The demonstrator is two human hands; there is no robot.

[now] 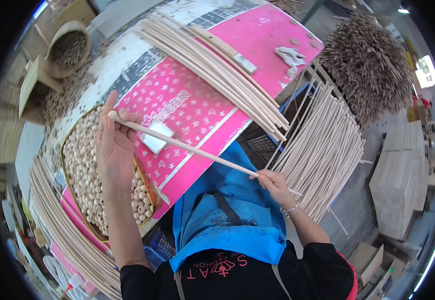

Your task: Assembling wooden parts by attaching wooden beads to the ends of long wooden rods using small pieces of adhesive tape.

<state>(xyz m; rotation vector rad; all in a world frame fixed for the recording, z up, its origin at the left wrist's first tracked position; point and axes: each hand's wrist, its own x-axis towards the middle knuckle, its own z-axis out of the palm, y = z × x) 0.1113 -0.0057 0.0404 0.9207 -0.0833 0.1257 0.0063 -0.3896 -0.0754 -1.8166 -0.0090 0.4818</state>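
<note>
Left hand (pixel 111 145): fingers pinched on a round wooden bead (pixel 112 115) at the dowel's tip, above the bead tray.
Right hand (pixel 276 184): closed around the dowel's lower end, over the blue apron (pixel 227 210).
Dowel (pixel 187 147): slim, smooth, pale wood, held slanting between both hands.
Bead tray (pixel 150 192): shallow, heaped with pale round wooden beads.
Desk (pixel 197 107): glossy pink patterned sheet, bearing a bundle of long pale rods (pixel 212 70).
Right of desk: second rod stack (pixel 322 150), fanned out.
</note>
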